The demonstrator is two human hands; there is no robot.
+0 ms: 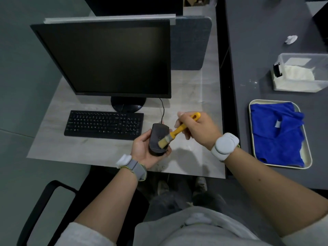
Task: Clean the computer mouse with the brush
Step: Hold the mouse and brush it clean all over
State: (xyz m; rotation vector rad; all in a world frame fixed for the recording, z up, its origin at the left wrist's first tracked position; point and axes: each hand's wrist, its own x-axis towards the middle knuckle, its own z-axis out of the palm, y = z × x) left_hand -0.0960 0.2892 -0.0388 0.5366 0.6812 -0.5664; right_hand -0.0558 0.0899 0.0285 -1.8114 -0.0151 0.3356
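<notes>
Pale wood-look desk (71, 139) mid-frame, grey counter (257, 50) at right. Left hand (147, 150) cups the mouse (158, 137) at centre; right hand (197, 129) grips the yellow brush (177, 131), bristles on the mouse. Monitor (106, 59) logo unreadable.

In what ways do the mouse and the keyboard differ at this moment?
The mouse is lifted and turned over in the left hand, while the keyboard lies flat on the desk. The brush, gripped by the right hand, touches the mouse; nothing touches the keyboard. The keyboard is much wider. Both are black.
</notes>
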